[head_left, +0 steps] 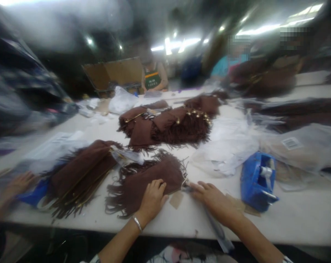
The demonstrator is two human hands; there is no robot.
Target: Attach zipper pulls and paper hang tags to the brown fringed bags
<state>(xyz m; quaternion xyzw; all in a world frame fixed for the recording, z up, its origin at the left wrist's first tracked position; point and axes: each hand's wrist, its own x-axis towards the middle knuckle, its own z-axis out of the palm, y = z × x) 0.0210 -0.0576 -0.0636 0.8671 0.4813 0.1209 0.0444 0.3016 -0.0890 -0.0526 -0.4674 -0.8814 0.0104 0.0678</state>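
Stretching across the whole view, a long white table (291,219) with a smooth, flat top carries heaps of soft brown goods. Farthest back lies a heap of brown fringed bags (168,128), suede-like and matte, with small gold-coloured metal parts glinting along their tops. Crumpled clear plastic bags (228,149) spread to its right, thin and glossy. A stack of the same brown bags (80,171) sits at the left, its fringe hanging toward the table edge, and another person's hand (17,184) rests just beside it. At the near edge, in the middle, lies a single fringed pouch (149,175): flat, roughly rectangular, dark brown, with long thin strands fanning out to the left. A blue plastic tape dispenser (257,180), boxy and hard, stands to the right. The left hand (153,199) presses on the pouch with fingers curled; whether it pinches the cloth cannot be told. The right hand (210,197) lies flat, fingers stretched out, at the pouch's right corner. A small tan paper tag (176,199) lies between the hands. A thin silver bracelet (137,223) circles the left wrist.
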